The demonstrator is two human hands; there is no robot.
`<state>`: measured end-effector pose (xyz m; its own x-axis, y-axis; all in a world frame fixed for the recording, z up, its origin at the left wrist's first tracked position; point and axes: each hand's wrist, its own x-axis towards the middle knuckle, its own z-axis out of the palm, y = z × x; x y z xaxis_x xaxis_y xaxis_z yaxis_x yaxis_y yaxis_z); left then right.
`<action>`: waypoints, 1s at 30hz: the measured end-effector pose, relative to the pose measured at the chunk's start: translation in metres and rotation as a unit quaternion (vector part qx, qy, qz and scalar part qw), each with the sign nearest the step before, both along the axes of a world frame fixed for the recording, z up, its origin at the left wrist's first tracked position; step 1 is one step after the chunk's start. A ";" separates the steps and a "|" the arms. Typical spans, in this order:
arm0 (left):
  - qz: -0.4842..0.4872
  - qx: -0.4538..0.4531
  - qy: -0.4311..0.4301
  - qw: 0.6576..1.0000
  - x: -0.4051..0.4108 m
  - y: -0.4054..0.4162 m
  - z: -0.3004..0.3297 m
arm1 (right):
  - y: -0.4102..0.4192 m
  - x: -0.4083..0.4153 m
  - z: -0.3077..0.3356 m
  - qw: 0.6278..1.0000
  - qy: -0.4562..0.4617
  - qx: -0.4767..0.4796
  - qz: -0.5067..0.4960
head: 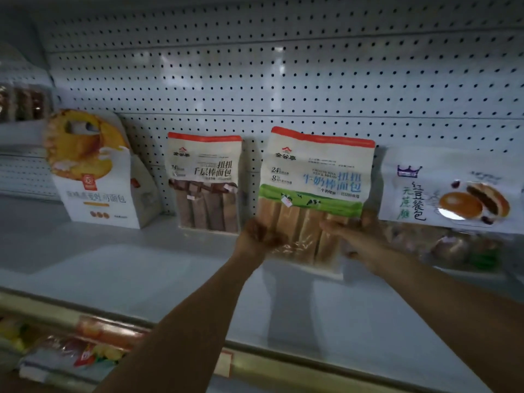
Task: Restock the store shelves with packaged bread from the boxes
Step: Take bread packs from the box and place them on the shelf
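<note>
A milk stick-bread pack (314,182) with a red top strip and a green meadow band stands upright over the white shelf (136,268), near the pegboard back. My left hand (259,236) grips its lower left corner. My right hand (360,239) holds its lower right side, fingers across the clear window. To its left a darker stick-bread pack (205,180) of the same brand leans on the pegboard.
A white box with a yellow bread picture (96,171) stands at the shelf's left. A white red-bean bun bag (450,191) sits at the right, more packs below it. The shelf's front rail (175,333) carries price tags. Packaged goods (62,355) lie on the lower shelf.
</note>
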<state>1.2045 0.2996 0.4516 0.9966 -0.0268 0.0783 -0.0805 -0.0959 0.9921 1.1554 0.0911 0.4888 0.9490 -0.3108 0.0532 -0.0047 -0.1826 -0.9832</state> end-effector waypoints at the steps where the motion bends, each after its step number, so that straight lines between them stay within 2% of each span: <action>1: 0.005 0.005 -0.015 1.000 0.005 -0.002 -0.002 | -0.001 0.006 -0.002 1.000 -0.001 0.006 0.002; 5: 0.028 0.030 -0.040 0.998 0.021 -0.007 -0.014 | -0.005 0.029 -0.015 0.999 0.007 0.032 -0.013; 12: 0.060 0.063 -0.006 0.996 0.041 -0.016 -0.046 | -0.007 0.049 -0.033 0.999 -0.037 0.029 0.003; 18: 0.085 0.052 -0.002 0.995 0.048 -0.024 -0.049 | -0.011 0.059 -0.038 0.999 -0.038 0.011 -0.001; 22: 0.092 0.069 0.016 0.993 0.041 -0.021 -0.048 | -0.013 0.057 -0.041 1.000 0.005 -0.029 0.006; 26: 0.081 0.059 0.026 0.995 0.027 -0.017 -0.044 | -0.007 0.049 -0.044 0.997 0.019 -0.072 -0.028; 30: 0.061 0.058 0.105 0.991 -0.005 -0.008 -0.034 | 0.006 0.025 -0.044 0.988 0.062 -0.101 -0.096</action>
